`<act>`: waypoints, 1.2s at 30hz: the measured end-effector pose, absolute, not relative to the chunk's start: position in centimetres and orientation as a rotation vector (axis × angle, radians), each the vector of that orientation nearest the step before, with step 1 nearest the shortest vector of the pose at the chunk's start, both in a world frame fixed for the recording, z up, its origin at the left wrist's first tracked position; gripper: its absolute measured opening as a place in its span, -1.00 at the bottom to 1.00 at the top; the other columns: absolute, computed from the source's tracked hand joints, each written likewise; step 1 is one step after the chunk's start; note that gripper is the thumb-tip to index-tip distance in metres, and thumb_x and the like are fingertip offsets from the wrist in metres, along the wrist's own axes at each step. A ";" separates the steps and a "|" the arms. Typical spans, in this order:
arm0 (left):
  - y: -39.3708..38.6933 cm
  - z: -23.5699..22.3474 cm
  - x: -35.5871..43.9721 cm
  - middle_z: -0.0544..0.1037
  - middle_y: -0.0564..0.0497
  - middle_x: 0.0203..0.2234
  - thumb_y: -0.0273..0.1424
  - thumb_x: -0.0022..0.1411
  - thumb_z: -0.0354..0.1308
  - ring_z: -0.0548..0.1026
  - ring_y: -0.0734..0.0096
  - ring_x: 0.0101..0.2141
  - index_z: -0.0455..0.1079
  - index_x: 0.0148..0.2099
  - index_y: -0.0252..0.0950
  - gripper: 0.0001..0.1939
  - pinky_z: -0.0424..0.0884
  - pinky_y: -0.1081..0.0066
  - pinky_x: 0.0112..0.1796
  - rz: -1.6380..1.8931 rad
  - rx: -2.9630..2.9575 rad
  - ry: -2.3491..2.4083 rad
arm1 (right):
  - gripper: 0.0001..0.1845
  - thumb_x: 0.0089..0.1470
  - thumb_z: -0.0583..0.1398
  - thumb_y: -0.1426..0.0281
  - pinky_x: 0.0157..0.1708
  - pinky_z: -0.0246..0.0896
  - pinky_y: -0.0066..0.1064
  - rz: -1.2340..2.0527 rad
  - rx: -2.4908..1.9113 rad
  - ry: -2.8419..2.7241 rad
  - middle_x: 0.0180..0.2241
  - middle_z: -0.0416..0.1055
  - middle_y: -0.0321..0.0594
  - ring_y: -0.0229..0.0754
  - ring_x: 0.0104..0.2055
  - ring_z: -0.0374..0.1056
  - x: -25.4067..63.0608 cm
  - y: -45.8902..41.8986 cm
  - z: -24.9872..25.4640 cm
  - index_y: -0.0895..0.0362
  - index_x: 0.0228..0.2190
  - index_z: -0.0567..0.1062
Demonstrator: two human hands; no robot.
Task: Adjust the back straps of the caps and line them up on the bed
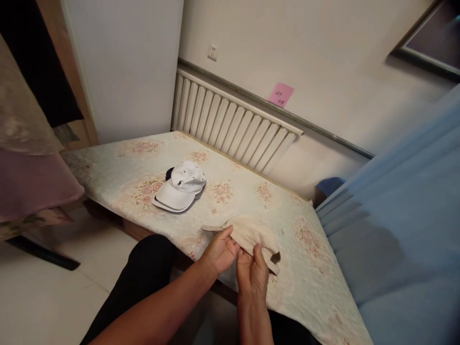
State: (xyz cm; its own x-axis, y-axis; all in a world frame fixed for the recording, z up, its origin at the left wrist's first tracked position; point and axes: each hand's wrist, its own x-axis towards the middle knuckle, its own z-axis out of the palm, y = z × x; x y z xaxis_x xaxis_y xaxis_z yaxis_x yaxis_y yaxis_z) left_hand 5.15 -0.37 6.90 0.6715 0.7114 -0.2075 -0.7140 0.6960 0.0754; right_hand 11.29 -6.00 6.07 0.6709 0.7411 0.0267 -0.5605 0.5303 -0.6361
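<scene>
A beige cap is held between my two hands just above the near part of the bed, its brim pointing left and its back strap to the right. My left hand grips the lower edge near the brim, thumb on top. Farther right along the same edge, my right hand is closed on the cap, thumb on the outside and fingers underneath, partly hidden. On the cover to the left lies a white cap with a small dark logo, resting over at least one dark cap.
A flowered cover spreads over the bed. Behind it stand a white radiator and a wall with a pink note. A blue curtain hangs at the right; clothes hang at the left.
</scene>
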 end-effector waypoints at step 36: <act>0.6 6.5 3.2 0.50 -0.15 -0.04 -0.64 0.17 0.00 0.45 0.20 -0.01 0.20 0.21 -0.39 -0.46 0.32 0.22 0.06 0.911 0.080 0.140 | -0.49 0.12 0.17 0.38 0.21 0.02 -0.09 0.841 -0.572 -0.318 0.13 0.29 -0.22 -0.18 0.15 0.22 12.1 -6.9 5.7 0.00 0.11 0.25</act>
